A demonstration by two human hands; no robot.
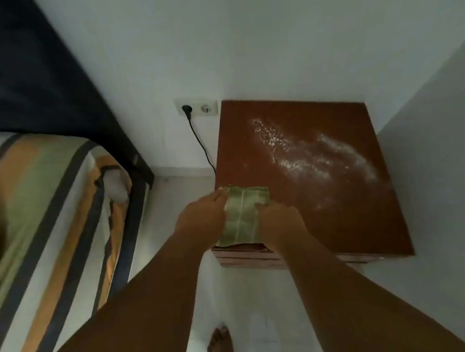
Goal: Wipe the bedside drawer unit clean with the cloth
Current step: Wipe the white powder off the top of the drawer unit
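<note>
The bedside drawer unit (342,207) is reddish-brown wood and stands in the room's corner. White powder (314,153) is scattered across the middle and back of its top. A folded green cloth (242,214) lies over the unit's front left corner. My left hand (201,221) grips the cloth's left edge, with fingers reaching its far corner. My right hand (280,225) presses on the cloth's right side. Part of the cloth hangs over the front edge above the drawers.
A bed (40,222) with a striped sheet and dark headboard stands to the left. A wall socket (198,108) holds a black plug whose cable drops behind the unit. Walls close in at the back and right. My bare foot (221,347) is on the pale tiled floor.
</note>
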